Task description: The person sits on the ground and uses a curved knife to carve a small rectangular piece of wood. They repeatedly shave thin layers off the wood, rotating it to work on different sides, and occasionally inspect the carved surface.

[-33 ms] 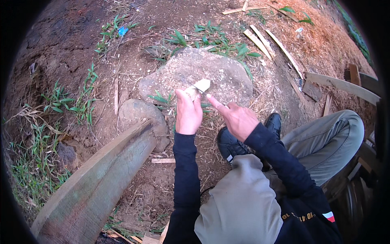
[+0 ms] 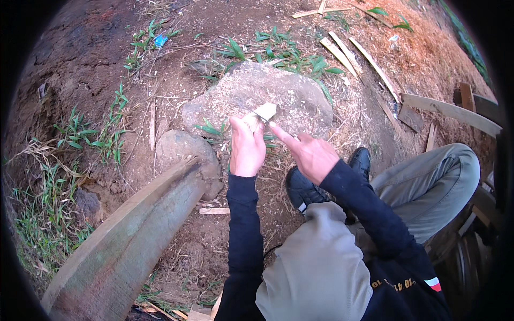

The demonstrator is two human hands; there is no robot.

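My left hand [image 2: 248, 150] is closed around a short piece of pale wood [image 2: 266, 111], its pointed end sticking out beyond the fingers. Across the wood lies a narrow dark knife blade [image 2: 261, 116]. My right hand [image 2: 315, 158] is closed at the near right, index finger stretched toward the blade; the knife's handle is hidden in the fist. Both hands hang above the near edge of a flat grey stone [image 2: 214, 105] strewn with shavings.
A thick wooden plank [image 2: 128, 235] slants up from the lower left against a smaller rock [image 2: 184, 147]. Wood strips [image 2: 375, 69] lie at the upper right, near a curved board [image 2: 452, 111]. My shoes [image 2: 305, 190] and bent legs take up the lower right.
Almost nothing differs; both hands, the wood and the blade have shifted very slightly left in the picture.
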